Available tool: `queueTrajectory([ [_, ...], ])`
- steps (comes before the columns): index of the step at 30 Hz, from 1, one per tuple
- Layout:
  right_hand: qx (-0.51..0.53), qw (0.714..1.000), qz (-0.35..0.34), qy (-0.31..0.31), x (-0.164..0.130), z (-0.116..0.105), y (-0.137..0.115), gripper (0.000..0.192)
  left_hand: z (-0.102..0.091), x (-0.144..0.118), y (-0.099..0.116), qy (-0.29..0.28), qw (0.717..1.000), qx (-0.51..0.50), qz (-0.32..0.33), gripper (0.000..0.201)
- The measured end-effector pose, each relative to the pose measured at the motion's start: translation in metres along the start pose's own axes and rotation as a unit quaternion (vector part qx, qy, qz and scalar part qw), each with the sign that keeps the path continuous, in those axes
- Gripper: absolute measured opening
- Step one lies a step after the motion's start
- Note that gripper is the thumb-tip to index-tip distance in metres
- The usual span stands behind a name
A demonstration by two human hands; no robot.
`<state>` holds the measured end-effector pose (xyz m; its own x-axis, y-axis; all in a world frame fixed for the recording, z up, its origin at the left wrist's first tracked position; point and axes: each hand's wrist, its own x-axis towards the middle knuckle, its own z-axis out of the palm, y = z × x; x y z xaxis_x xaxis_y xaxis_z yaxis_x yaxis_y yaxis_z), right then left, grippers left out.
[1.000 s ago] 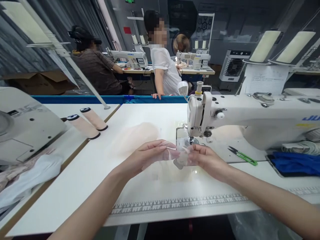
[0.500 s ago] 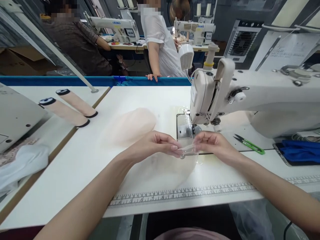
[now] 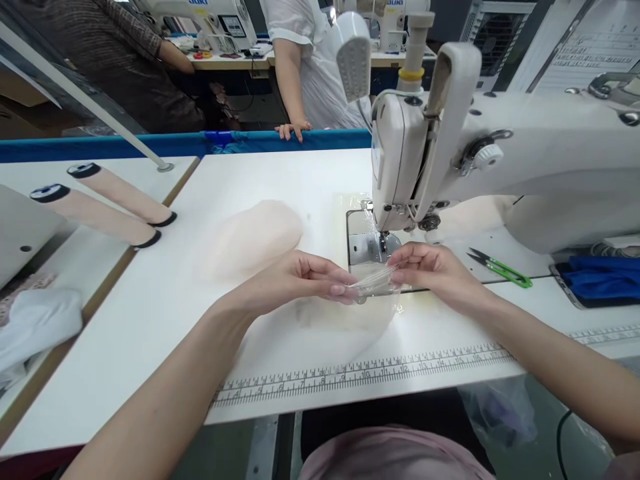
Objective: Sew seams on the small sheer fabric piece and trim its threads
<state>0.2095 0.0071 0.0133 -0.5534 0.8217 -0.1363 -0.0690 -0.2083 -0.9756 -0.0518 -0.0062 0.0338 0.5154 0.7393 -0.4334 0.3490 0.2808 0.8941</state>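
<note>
Between my hands a piece of sheer, pale fabric (image 3: 345,327) is pinched and gathered, its lower part spread see-through over the table. My left hand (image 3: 313,279) is closed on its left side, thumb against fingers. Closed on the right side of the gathers is my right hand (image 3: 423,263). Both are just in front of the sewing machine's needle plate (image 3: 363,247), below the presser foot (image 3: 383,243). The fabric edge in the fingers is too fine to make out fully. Another sheer peach piece (image 3: 260,233) lies flat left of the machine.
Green-handled thread snips (image 3: 503,268) and a blue cloth (image 3: 605,277) on a dark tray lie right. Two peach thread cones (image 3: 100,217) rest at left near a white cloth (image 3: 43,327). A printed ruler (image 3: 350,377) runs along the front edge. A co-worker's hand (image 3: 294,129) rests on the blue barrier.
The camera view has tilted down and come closer to the machine. My hands remain on the sheer fabric, and its gathers between them now look more stretched and fanned.
</note>
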Motion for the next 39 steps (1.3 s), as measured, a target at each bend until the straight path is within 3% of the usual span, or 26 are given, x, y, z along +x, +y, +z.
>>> queueTrajectory([
  [11,-0.010,1.000,0.002,0.008,0.000,0.000,-0.001,0.024,-0.001,-0.002,-0.001,-0.027,0.999,-0.031,0.011,0.016],
  [16,-0.010,0.999,-0.026,-0.024,0.000,0.005,0.002,0.023,0.007,0.000,0.007,-0.092,0.996,-0.013,-0.009,0.023],
  [21,-0.066,0.994,-0.066,-0.058,-0.003,0.015,0.008,0.023,0.034,0.007,0.005,-0.025,0.998,-0.021,0.053,0.014],
  [24,-0.107,0.989,-0.098,-0.030,-0.004,0.017,0.006,0.018,0.043,0.012,0.000,-0.013,0.998,-0.030,0.053,0.012],
  [28,-0.160,0.977,-0.124,0.072,-0.008,0.008,-0.007,0.010,0.043,0.014,-0.004,-0.007,0.999,-0.040,0.031,0.015],
  [30,-0.247,0.951,-0.140,0.119,-0.015,-0.002,-0.015,0.012,0.041,0.014,-0.005,-0.007,0.999,-0.047,0.026,0.016],
  [32,-0.372,0.906,-0.144,0.140,-0.028,-0.016,-0.019,0.011,0.040,0.013,-0.006,-0.006,0.998,-0.051,0.028,0.015],
  [34,-0.522,0.830,-0.132,0.148,-0.045,-0.034,-0.019,0.017,0.040,0.013,-0.006,-0.004,0.998,-0.052,0.031,0.014],
  [37,-0.683,0.690,-0.119,0.208,-0.073,-0.060,-0.009,0.026,0.040,0.013,-0.007,-0.003,0.998,-0.056,0.035,0.015],
  [39,-0.728,0.640,-0.098,0.226,-0.088,-0.073,0.001,0.033,0.040,0.013,-0.008,-0.005,0.997,-0.065,0.037,0.016],
])
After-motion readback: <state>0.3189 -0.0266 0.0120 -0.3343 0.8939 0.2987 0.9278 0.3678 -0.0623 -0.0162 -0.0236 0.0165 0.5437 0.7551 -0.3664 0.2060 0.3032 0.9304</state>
